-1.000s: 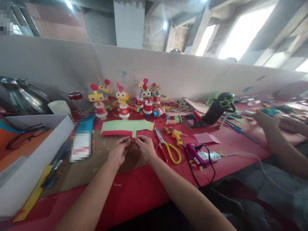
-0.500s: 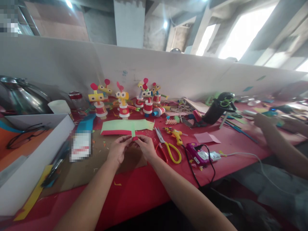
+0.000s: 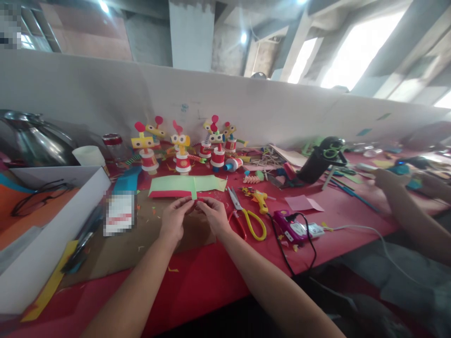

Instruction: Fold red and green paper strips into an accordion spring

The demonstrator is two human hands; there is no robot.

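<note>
My left hand [image 3: 174,218] and my right hand [image 3: 213,214] meet over a brown cardboard sheet [image 3: 141,239], fingers pinched together on thin green and red paper strips [image 3: 194,193]. The strips run up between my fingertips toward a green and red paper sheet [image 3: 183,185] lying just beyond. Scissors with yellow and red handles [image 3: 246,218] rest right of my right hand.
Several paper-cup robot figures [image 3: 181,152] stand at the back by the white wall. A white box [image 3: 38,234] with glasses [image 3: 33,195] sits left. A yellow glue gun [image 3: 259,199], a purple device [image 3: 292,226] with cables and another person's arm [image 3: 408,206] are on the right.
The green strip has been folded over between my fingertips, covering the red fold seen half a second ago. My hands stay in place. The other person's hand has shifted slightly.
</note>
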